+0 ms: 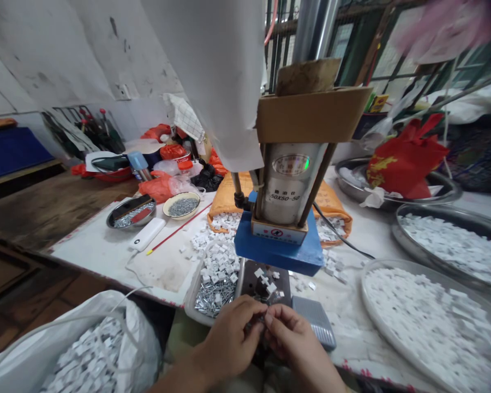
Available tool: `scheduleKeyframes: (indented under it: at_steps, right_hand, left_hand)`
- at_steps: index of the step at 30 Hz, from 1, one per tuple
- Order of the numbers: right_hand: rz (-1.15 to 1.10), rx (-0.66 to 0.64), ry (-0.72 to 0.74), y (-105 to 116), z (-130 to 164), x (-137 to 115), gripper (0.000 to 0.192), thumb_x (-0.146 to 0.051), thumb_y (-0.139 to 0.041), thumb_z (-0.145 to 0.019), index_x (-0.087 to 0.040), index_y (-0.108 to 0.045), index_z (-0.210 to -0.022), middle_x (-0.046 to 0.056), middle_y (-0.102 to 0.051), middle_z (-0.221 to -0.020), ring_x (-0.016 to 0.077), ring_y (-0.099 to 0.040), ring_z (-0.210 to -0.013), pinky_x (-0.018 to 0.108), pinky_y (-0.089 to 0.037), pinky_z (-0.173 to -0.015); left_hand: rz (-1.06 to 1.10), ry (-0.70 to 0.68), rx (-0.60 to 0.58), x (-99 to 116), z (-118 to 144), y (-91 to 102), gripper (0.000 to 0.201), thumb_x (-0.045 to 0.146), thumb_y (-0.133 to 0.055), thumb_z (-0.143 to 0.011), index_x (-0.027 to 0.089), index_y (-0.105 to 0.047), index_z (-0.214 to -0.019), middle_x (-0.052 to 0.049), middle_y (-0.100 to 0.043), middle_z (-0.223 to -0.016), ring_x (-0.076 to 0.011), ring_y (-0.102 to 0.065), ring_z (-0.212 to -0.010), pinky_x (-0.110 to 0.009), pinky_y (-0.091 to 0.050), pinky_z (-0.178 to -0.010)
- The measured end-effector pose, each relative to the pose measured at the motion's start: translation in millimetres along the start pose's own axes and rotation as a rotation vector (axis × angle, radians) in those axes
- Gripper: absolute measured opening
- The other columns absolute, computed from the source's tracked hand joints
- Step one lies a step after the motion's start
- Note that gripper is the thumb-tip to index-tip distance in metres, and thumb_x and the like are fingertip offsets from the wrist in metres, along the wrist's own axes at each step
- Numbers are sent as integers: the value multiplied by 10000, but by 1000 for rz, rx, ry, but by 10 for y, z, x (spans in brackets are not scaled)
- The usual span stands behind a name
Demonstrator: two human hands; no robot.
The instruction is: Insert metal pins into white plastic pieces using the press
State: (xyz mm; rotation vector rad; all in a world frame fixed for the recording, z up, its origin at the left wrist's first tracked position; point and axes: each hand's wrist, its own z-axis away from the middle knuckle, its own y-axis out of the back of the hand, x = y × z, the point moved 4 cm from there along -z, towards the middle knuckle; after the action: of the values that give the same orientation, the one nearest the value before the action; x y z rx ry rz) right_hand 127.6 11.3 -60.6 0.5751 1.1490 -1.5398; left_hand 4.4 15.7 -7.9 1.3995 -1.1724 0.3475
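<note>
The person's left hand [233, 335] reached in from the lower edge of the view, palm turned inward and knuckles up, with thumb and forefinger bent toward the other hand. The right hand [297, 341] came in from the lower right at a slant, fingers curled and their tips meeting those of the left. Between the fingertips of both hands sat a small part [262, 318], pinched from either side; it was too small and too hidden by the fingers to tell its shape. The hands met just in front of the dark press plate [251, 278], on which a few white pieces [265, 281] lay loose. Above the plate stood the blue base of the press [276, 248] with its metal cylinder [288, 183] and a cardboard cover [311, 112] on top. Just left of the left hand, a shallow tray [192, 300] held white pieces and a heap of thin metal pins [215, 297]. A grey ribbed block [315, 322] lay touching the right hand's far side. To the right, a round pan [425, 322] was filled with white pieces, and at lower left an open plastic bag [94, 349] held more of them.
</note>
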Motion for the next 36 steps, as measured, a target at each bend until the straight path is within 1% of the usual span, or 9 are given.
scheduleKeyframes:
  at_steps: [5,9,17,24,36]
  right_hand:
    - [-9,-2,-15,6,-4,16,465,-561,-755,-559,-176,-507,-640,-94,-458,-421,17,-299,-350,164,-163,-364]
    - [-3,-1,-22,7,-6,22,469,-560,-761,-547,-174,-518,-652,-97,-454,-424,19,-303,-353,164,-168,-362]
    - [13,-7,-9,11,-2,10,475,-573,-756,-544,-174,-525,-656,-95,-461,-426,23,-313,-358,166,-181,-363]
    - [-20,-35,-8,10,1,22,454,-550,-757,-570,-177,-517,-665,-97,-464,-433,22,-313,-362,167,-175,-370]
    - [0,-8,-20,28,28,23,465,-558,-759,-557,-175,-515,-660,-86,-473,-448,30,-330,-373,171,-184,-382]
  left_hand:
    - [5,-48,-9,4,-21,4,247,48,-457,-810,159,-600,-978,-57,-623,-848,-158,-582,-786,-250,-457,-717]
    - [-11,-81,-5,22,-18,7,258,47,-444,-813,152,-606,-984,-60,-623,-831,-155,-583,-766,-245,-455,-707]
    - [-19,-65,5,7,-9,-16,264,42,-451,-805,167,-618,-966,-49,-640,-818,-153,-592,-760,-245,-452,-707]
    - [-10,-38,8,-4,-1,-19,255,59,-454,-815,175,-623,-966,-46,-646,-822,-152,-597,-763,-250,-453,-713]
    - [1,-5,-2,-22,1,-36,240,63,-460,-816,181,-618,-954,-39,-650,-820,-150,-602,-759,-249,-450,-711]
